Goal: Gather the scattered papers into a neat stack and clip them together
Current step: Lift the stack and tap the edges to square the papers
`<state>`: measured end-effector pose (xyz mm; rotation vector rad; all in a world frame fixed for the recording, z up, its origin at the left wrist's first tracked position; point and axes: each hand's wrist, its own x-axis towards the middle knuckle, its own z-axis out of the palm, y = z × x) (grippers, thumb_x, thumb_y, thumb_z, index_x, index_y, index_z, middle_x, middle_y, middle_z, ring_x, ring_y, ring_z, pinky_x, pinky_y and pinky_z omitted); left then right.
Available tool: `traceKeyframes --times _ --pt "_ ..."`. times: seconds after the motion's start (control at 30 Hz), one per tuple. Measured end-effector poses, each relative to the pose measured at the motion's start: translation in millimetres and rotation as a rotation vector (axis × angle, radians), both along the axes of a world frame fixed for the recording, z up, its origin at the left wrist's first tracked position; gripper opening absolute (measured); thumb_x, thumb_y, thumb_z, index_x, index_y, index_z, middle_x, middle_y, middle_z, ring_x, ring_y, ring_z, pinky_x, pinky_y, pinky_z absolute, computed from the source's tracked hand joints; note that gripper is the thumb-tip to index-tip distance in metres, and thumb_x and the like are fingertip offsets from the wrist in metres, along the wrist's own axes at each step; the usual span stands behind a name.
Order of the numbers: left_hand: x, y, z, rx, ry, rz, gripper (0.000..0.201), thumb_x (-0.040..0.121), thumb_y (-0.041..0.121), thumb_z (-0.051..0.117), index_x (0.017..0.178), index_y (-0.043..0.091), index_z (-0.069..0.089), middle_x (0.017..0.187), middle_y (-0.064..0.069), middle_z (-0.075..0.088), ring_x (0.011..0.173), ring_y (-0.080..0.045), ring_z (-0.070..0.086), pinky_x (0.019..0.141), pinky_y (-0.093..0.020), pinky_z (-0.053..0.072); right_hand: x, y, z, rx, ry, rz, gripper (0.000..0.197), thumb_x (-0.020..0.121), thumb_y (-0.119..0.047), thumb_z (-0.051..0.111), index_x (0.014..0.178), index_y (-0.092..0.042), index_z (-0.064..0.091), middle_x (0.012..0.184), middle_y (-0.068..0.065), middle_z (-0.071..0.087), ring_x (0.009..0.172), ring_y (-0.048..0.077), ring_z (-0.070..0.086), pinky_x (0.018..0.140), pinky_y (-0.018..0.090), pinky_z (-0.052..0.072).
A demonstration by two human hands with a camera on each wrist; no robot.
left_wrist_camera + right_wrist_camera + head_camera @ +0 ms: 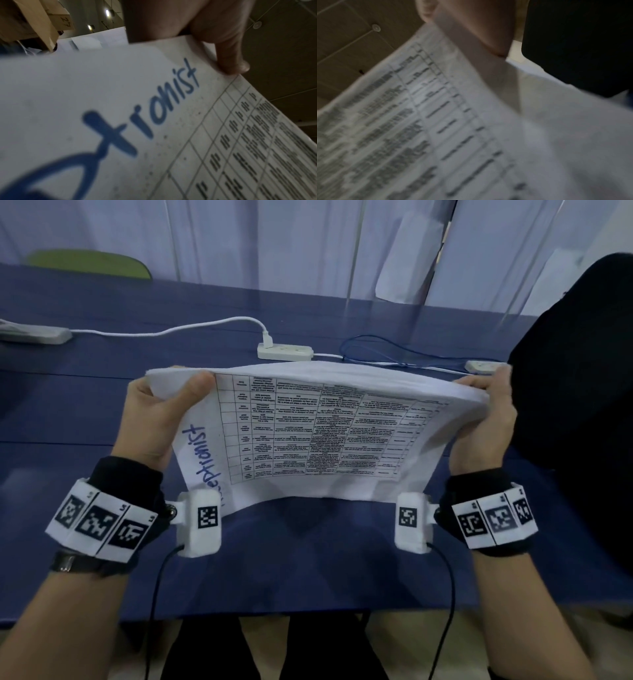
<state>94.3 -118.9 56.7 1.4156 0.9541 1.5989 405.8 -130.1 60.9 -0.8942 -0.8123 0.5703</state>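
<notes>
A stack of white papers [308,433] stands tilted on its lower edge over the blue table [102,392], the top sheet showing a printed table and blue handwriting. My left hand [161,409] grips its left side, thumb on the front. My right hand [486,419] grips its right side. The left wrist view shows the sheet [120,108] close up with my thumb [228,59] pressed at its edge. In the right wrist view the blurred page [436,121] fills the frame under my thumb [479,33]. No clip is in view.
A white power strip [284,351] with a plugged white cable lies beyond the papers. A second strip [34,334] sits far left, a small white adapter [483,366] and blue cable [376,350] at right. A dark object [575,405] rises at the right; a green chair [89,263] stands behind.
</notes>
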Motion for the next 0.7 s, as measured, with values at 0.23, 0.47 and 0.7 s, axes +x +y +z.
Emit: traceKeyframes --times 0.23,0.47,0.7 --pt "3.0 -3.5 3.0 -0.044 -0.063 0.016 0.045 0.088 0.007 0.057 0.051 0.027 0.073 0.056 0.015 0.071 0.056 0.002 0.068 0.057 -0.013 0.054 2.4 -8.4 -14.2 0.081 -0.139 0.066 0.062 0.058 -0.076 0.058 0.084 -0.02 0.062 0.07 -0.013 0.065 0.067 0.005 0.058 0.067 0.021 0.046" --pt "4.1 -5.9 4.7 -0.037 -0.096 0.002 0.027 0.076 0.021 0.063 0.052 0.027 0.073 0.057 0.016 0.071 0.056 0.003 0.068 0.057 -0.012 0.053 0.8 1.0 -7.7 0.053 -0.027 -0.03 0.049 0.076 -0.051 0.066 0.054 -0.021 0.034 0.054 -0.008 0.035 0.056 0.007 0.029 0.053 0.021 0.027" --pt "4.2 -6.3 2.3 -0.011 -0.084 -0.006 0.036 0.083 0.014 0.06 0.052 0.027 0.073 0.056 0.017 0.071 0.056 0.004 0.067 0.056 -0.011 0.053 9.5 12.3 7.4 -0.192 0.069 -0.045 0.048 0.059 -0.068 0.068 0.055 -0.026 0.045 0.058 -0.007 0.045 0.057 0.006 0.044 0.055 0.019 0.038"
